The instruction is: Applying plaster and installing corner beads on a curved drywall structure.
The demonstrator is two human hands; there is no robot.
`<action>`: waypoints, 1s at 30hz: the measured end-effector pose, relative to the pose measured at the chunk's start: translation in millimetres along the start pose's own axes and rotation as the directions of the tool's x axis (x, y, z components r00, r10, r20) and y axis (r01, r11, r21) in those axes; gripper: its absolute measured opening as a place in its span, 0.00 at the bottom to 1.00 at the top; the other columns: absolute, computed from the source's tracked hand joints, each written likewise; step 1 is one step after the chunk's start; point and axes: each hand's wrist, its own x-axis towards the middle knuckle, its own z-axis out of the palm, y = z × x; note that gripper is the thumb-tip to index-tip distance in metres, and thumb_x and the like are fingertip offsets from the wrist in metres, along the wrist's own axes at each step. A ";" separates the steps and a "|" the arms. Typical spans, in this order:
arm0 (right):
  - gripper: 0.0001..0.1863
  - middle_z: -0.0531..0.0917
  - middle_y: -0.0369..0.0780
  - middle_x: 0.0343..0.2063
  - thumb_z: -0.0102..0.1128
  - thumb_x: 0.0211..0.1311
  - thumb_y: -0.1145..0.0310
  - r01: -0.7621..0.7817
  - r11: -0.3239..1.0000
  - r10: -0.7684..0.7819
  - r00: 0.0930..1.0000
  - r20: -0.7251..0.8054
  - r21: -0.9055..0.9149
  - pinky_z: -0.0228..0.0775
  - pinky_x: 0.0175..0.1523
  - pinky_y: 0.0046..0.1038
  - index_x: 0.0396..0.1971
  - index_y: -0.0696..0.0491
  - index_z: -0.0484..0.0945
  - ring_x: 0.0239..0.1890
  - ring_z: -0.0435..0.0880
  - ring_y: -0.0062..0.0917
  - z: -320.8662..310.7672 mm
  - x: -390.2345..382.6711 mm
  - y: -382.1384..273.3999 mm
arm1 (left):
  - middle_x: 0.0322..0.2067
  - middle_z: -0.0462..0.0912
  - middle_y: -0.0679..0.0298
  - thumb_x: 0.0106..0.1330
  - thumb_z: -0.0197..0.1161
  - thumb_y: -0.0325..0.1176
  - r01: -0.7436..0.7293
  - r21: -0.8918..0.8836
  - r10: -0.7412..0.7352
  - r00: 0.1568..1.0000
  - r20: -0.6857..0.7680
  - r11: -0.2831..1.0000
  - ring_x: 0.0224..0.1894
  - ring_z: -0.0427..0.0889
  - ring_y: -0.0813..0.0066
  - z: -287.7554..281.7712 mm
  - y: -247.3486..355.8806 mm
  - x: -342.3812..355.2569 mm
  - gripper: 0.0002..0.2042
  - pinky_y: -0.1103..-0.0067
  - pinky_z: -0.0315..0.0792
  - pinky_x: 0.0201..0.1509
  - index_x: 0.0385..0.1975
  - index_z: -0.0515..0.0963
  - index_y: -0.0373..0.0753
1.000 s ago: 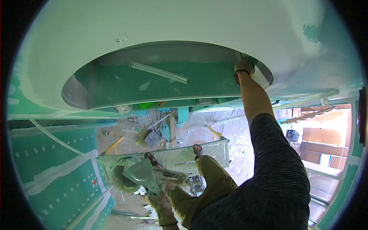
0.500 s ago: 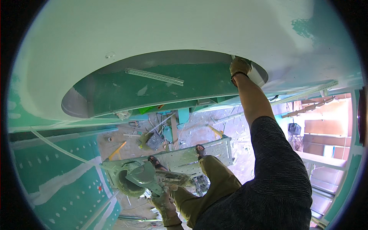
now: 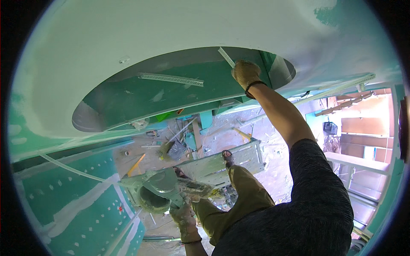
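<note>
Right fingers [image 3: 237,71] grip a perforated white strip [image 3: 226,56]

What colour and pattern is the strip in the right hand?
White, dotted with small holes; the strip shows best in the head view.

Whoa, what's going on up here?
A person stands on a long, pale, smeared platform. Their gloved right hand holds a short, white, perforated strip at a green-lined, oval recess. Another white perforated strip is inside it. Lower down, their gloved left hand grips a smeared, greyish-green tool.
</note>
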 end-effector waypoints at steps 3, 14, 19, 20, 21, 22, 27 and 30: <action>0.12 0.92 0.46 0.35 0.62 0.66 0.61 0.032 0.996 -0.029 0.999 0.035 -0.081 0.84 0.44 0.43 0.37 0.50 0.90 0.41 0.93 0.41 14.8 5.3 -7.9 | 0.28 0.85 0.69 0.58 0.74 0.22 0.043 0.043 -0.043 0.999 -0.022 0.998 0.15 0.69 0.85 2.9 11.5 -0.1 0.12 0.82 0.59 0.16 0.43 0.86 0.38; 0.11 0.92 0.44 0.40 0.60 0.68 0.66 0.042 0.997 -0.038 0.998 0.059 -0.065 0.81 0.43 0.49 0.44 0.49 0.87 0.44 0.93 0.42 20.4 3.5 -41.0 | 0.26 0.82 0.72 0.59 0.75 0.28 -0.054 0.013 0.052 0.993 0.108 0.998 0.17 0.70 0.88 -10.5 21.8 10.6 0.12 0.83 0.61 0.19 0.43 0.86 0.37; 0.13 0.92 0.43 0.40 0.58 0.70 0.65 0.103 0.989 -0.098 0.994 0.057 -0.110 0.81 0.47 0.49 0.49 0.48 0.85 0.45 0.92 0.43 33.9 -16.2 -68.6 | 0.25 0.80 0.73 0.58 0.76 0.30 -0.010 0.040 0.004 0.991 0.137 0.999 0.18 0.69 0.88 -25.7 31.5 17.2 0.14 0.84 0.61 0.20 0.43 0.86 0.36; 0.13 0.92 0.43 0.40 0.57 0.70 0.64 0.104 0.989 -0.099 0.994 0.051 -0.104 0.81 0.48 0.49 0.49 0.48 0.85 0.45 0.92 0.43 39.0 -23.4 -73.3 | 0.25 0.80 0.73 0.58 0.77 0.31 -0.006 0.016 0.003 0.987 0.159 1.000 0.17 0.68 0.88 -26.5 34.3 17.6 0.14 0.84 0.60 0.20 0.43 0.86 0.36; 0.13 0.92 0.43 0.40 0.56 0.71 0.64 0.115 0.990 -0.113 0.993 0.023 -0.086 0.81 0.49 0.49 0.50 0.49 0.84 0.45 0.92 0.43 43.0 -29.1 -77.1 | 0.25 0.80 0.73 0.58 0.77 0.31 0.024 0.061 -0.032 0.991 0.132 0.998 0.17 0.68 0.88 -27.4 37.6 17.8 0.14 0.84 0.60 0.19 0.43 0.86 0.36; 0.13 0.92 0.43 0.40 0.56 0.71 0.63 0.083 0.996 -0.082 0.996 0.019 -0.041 0.81 0.48 0.49 0.49 0.48 0.84 0.45 0.92 0.43 45.1 -33.1 -78.2 | 0.25 0.80 0.73 0.58 0.77 0.32 0.046 0.084 -0.057 0.990 0.130 0.995 0.17 0.68 0.87 -27.0 41.4 16.1 0.15 0.83 0.60 0.19 0.43 0.85 0.35; 0.13 0.91 0.41 0.42 0.56 0.72 0.59 -0.035 0.978 0.009 0.992 0.127 0.206 0.84 0.46 0.45 0.47 0.48 0.85 0.46 0.92 0.40 25.7 -63.5 -76.0 | 0.23 0.79 0.72 0.59 0.77 0.32 0.014 0.167 -0.044 0.983 0.176 0.986 0.15 0.68 0.86 -19.0 64.4 13.0 0.14 0.82 0.59 0.16 0.42 0.85 0.36; 0.13 0.90 0.42 0.44 0.59 0.71 0.58 0.198 0.968 -0.186 0.979 -0.084 0.158 0.84 0.45 0.40 0.44 0.49 0.85 0.45 0.92 0.39 -10.0 -123.5 -74.0 | 0.23 0.79 0.71 0.61 0.77 0.33 -0.092 0.303 0.030 0.979 0.202 0.949 0.15 0.68 0.85 -11.0 73.5 18.9 0.13 0.81 0.59 0.15 0.43 0.85 0.36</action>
